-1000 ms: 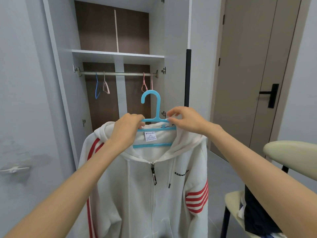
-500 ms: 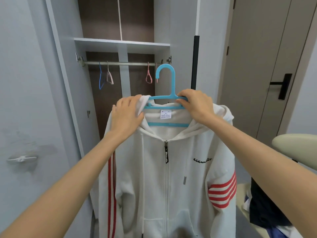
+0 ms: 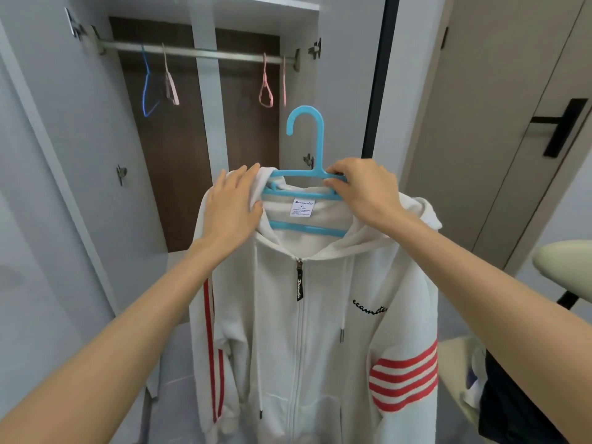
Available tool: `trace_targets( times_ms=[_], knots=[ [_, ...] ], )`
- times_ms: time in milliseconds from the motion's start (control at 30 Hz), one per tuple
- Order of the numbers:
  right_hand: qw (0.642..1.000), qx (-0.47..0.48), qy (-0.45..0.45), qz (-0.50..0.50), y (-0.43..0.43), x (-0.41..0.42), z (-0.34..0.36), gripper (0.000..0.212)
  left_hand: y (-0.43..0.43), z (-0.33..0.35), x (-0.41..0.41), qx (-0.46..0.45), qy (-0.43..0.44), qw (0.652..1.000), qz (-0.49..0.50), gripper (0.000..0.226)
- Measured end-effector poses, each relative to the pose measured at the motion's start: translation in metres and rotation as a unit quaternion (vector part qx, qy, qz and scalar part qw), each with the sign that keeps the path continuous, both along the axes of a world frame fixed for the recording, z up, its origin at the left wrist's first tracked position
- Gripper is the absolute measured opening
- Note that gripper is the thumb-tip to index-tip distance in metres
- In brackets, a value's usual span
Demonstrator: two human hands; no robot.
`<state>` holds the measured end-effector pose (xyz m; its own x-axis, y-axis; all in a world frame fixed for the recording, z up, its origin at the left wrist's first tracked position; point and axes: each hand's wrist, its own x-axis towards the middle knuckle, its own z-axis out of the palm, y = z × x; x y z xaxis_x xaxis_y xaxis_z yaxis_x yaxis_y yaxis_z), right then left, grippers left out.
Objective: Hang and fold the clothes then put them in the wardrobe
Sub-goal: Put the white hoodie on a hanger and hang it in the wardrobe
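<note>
Moment of hanging, read left to right. The rail (image 3: 208,53) crosses the top of the open wardrobe (image 3: 64,129) from 9 to 3 o'clock. It carries 4 spares (image 3: 147,88), 2 near its left end and 2 near its right, with a bare stretch between them.

The left hand (image 3: 232,203) lies flat on the hoodie (image 3: 304,331) at its shoulder, fingers straight, pressing the cloth and gripping nothing. The hoodie is zipped and hangs in front of the wardrobe on the hanger (image 3: 319,149), below the rail and well apart from it. The hanger's long axis also runs 9 to 3 o'clock, roughly parallel to the rail, and its hook opens toward 9 o'clock.

The right hand (image 3: 358,190) pinches the hanger's top bar just at the foot of the hook and appears to bear the load. It is the hand nearer the hook.

From the hook, the bare stretch of rail lies at about 11 o'clock, higher and deeper in the wardrobe. The coming move therefore probably calls for a lift and a reach forward by the right hand, with the hook passing over the rail. At 4 o'clock a chair (image 3: 563,261) holds more clothes (image 3: 506,395).
</note>
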<state>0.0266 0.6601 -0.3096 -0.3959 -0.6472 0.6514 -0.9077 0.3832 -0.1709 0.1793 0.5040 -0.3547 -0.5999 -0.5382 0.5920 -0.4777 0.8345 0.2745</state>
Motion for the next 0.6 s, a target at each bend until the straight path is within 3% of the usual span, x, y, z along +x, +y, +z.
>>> trace_targets(
  times_ms=[267,433,600],
  knots=[
    [0.996,0.05,-0.075,-0.005,-0.057,-0.042,0.057,0.019,-0.062,0.055,-0.053,0.034,-0.011,0.999,-0.004,0.055],
    [0.992,0.058,-0.114,-0.003,-0.083,-0.048,0.152,0.017,-0.087,0.156,-0.067,0.037,0.018,0.999,-0.007,0.049],
    [0.99,0.053,-0.132,0.006,-0.108,-0.042,0.26,0.016,-0.117,0.269,-0.069,-0.024,0.053,0.997,-0.044,0.029]
  ],
)
